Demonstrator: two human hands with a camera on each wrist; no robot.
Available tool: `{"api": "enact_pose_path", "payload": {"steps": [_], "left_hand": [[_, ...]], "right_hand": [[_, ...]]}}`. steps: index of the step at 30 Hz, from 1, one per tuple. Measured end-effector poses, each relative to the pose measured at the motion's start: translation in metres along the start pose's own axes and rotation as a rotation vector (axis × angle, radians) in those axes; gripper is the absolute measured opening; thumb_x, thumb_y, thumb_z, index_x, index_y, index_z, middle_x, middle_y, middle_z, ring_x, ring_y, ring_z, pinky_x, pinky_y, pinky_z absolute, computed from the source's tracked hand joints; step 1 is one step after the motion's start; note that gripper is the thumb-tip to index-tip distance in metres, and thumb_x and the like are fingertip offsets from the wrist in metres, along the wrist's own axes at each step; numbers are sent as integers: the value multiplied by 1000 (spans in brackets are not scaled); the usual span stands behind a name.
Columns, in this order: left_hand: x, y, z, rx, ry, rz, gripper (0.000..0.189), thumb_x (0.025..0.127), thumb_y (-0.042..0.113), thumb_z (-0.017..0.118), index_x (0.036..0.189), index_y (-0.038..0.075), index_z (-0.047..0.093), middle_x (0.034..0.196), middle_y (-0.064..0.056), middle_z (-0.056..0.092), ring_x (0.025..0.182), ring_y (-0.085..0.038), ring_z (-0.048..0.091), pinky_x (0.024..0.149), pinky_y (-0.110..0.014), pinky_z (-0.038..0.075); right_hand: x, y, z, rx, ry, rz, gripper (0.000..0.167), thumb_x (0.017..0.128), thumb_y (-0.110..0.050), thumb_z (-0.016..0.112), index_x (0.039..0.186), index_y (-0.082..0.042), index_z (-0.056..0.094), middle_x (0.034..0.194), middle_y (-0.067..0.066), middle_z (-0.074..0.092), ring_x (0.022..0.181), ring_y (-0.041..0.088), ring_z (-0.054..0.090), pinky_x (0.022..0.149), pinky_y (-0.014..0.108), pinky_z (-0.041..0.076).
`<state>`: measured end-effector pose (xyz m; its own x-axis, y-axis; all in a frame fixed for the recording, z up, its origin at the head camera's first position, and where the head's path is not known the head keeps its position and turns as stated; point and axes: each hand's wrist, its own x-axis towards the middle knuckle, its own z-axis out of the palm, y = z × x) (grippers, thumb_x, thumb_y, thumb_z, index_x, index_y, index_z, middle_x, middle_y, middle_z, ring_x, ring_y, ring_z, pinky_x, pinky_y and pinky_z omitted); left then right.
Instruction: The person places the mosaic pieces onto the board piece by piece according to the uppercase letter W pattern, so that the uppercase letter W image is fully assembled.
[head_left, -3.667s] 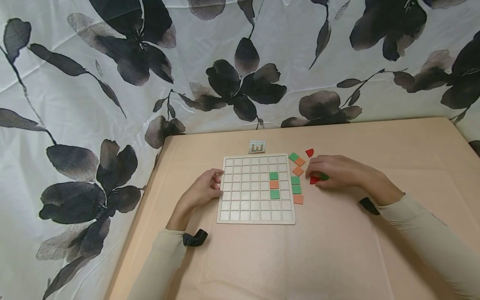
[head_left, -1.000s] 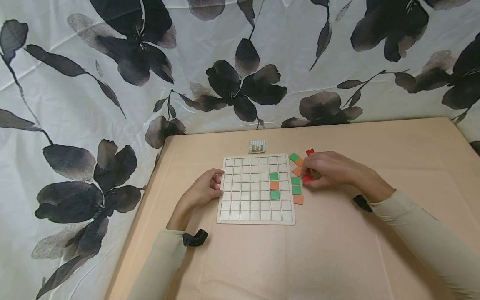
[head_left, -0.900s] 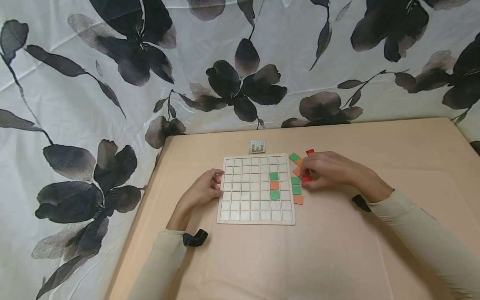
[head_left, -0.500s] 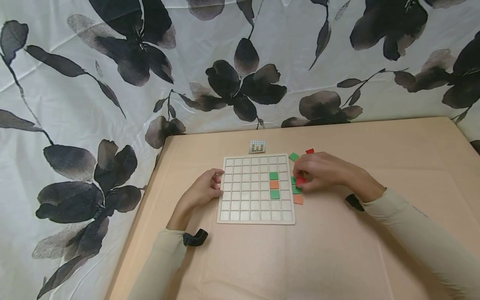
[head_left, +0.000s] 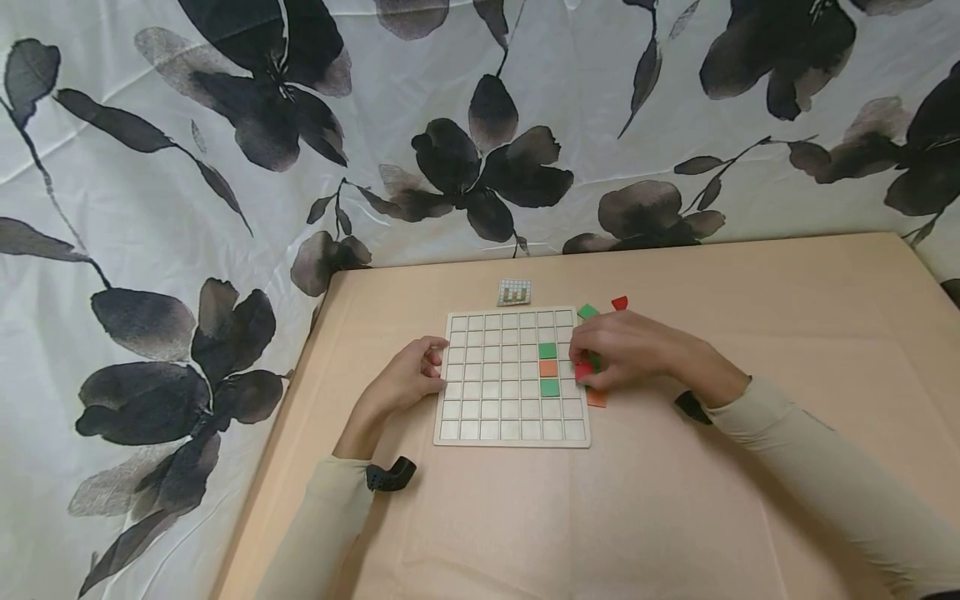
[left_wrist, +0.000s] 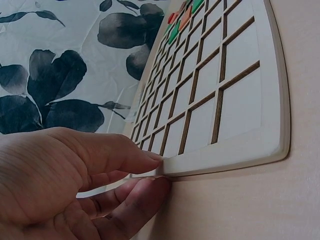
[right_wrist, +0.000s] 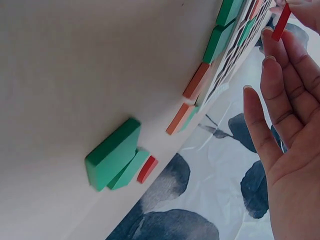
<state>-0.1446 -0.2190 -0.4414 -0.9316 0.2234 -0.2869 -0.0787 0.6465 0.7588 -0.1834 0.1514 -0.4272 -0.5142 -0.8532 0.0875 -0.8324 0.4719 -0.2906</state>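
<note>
A white grid board (head_left: pixel 491 433) lies on the table, a green tile (head_left: pixel 548 351), an orange tile (head_left: pixel 549 368) and another green tile (head_left: pixel 550 388) forming a column in its cells. My left hand (head_left: pixel 401 375) pinches the board's left edge; in the left wrist view the thumb (left_wrist: pixel 145 159) presses on the rim with fingers beneath. Over the board's right edge, my right hand (head_left: pixel 637 350) holds a red tile (head_left: pixel 582 372) between thumb and fingertips. The right wrist view shows that red tile (right_wrist: pixel 282 22) edge-on, the other fingers spread.
Loose tiles lie right of the board, partly hidden by my right hand: a green tile (head_left: pixel 587 312), a red piece (head_left: pixel 619 303) and an orange tile (head_left: pixel 597 397). Thicker green pieces (right_wrist: pixel 114 152) show in the right wrist view. A small patterned card (head_left: pixel 514 292) lies behind the board.
My right hand has picked the red tile from the loose pieces and carried it left, over the green tiles, to the board's right edge. My left hand stays at the board.
</note>
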Motion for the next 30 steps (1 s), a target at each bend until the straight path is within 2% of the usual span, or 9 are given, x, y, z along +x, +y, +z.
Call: {"api": "enact_pose_path", "payload": {"steps": [8,14,30], "left_hand": [[0,0,1,28,11,-17,66,85,-11,73,144,3,46,108,-11,50,88,-20,53,69,-25,47],[-1,0,1,20,16,-20,67,84,-12,72,144,2,46,108,-12,50,88,-20,53,69,-25,48],[1,0,1,17,21,-16,67,84,-11,73,144,2,47,107,-11,50,87,-19,53,69,-25,48]], "right_hand": [[4,-9,2,14,-25,-29,15,84,-32,76,88,-22,66,79,-6,59,75,6,48,68,24,42],[8,-11,5,12,-16,-56,15,84,-33,77,87,-22,66,77,-7,58,73,5,48,65,23,42],[17,-20,13,43,-11,-116,11,81,-26,75,83,-22,64,77,-8,58,74,3,48,67,23,41]]}}
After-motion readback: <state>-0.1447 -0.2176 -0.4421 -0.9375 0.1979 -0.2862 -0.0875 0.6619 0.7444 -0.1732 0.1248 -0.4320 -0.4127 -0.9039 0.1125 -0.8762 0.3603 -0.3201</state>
